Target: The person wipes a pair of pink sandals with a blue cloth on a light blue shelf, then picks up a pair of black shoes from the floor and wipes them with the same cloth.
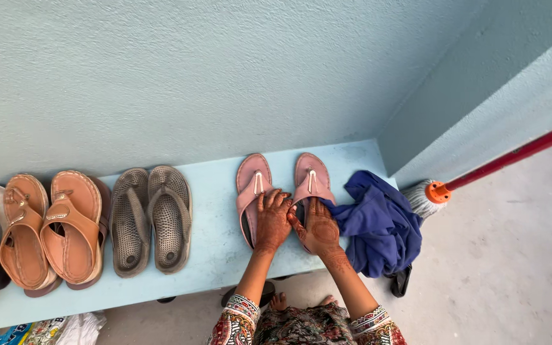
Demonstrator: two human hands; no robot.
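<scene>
While resting, hands [296, 225] on pink sandals [282, 185]

- Left hand [272, 220] and right hand [319, 229] both bear dark henna patterns.
- Sleeves [240, 313]: patterned red, green and white, with banded cuffs.
- Bare toes [280, 300] below.

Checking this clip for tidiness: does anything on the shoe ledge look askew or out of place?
Mostly orderly: the brown sandals and grey slippers sit paired. The odd item is a crumpled blue cloth heaped at the ledge's right end, spilling over the edge. The left hand and right hand rest on the pink sandals.
</scene>
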